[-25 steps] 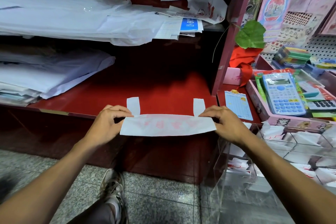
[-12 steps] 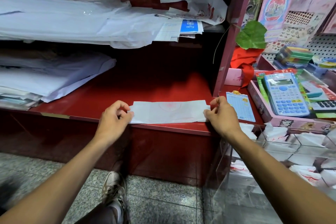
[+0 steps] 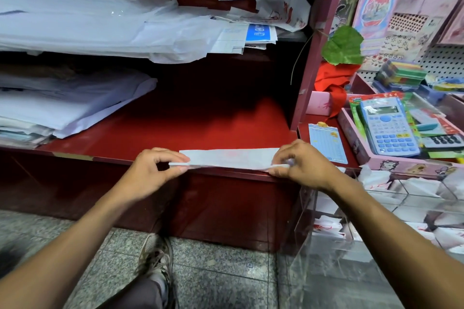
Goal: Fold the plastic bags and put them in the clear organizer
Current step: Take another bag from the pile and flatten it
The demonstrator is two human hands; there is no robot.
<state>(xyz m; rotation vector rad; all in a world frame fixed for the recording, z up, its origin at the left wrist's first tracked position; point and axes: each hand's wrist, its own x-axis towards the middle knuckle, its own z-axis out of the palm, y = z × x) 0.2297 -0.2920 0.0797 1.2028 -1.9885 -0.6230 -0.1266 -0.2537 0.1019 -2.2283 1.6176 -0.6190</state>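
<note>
A white plastic bag (image 3: 229, 157) with a faint red print lies as a long narrow strip along the front edge of the red shelf (image 3: 200, 130). My left hand (image 3: 153, 170) pinches the strip's left end between thumb and fingers. At the right end my right hand (image 3: 301, 165) pinches it and lifts its near edge slightly. The clear organizer (image 3: 326, 211) stands at the lower right, below the shelf's edge, with several folded white bags in its compartments.
Stacks of white bags (image 3: 75, 100) fill the shelf's left side and the shelf above (image 3: 100, 25). A pink tray (image 3: 351, 133) with a blue calculator (image 3: 388, 125) sits at right. My shoe (image 3: 155, 258) rests on the granite floor below.
The bag was held up with its handles showing, then laid flat on the shelf edge. It is now a narrower strip, and both hands pinch its ends.
</note>
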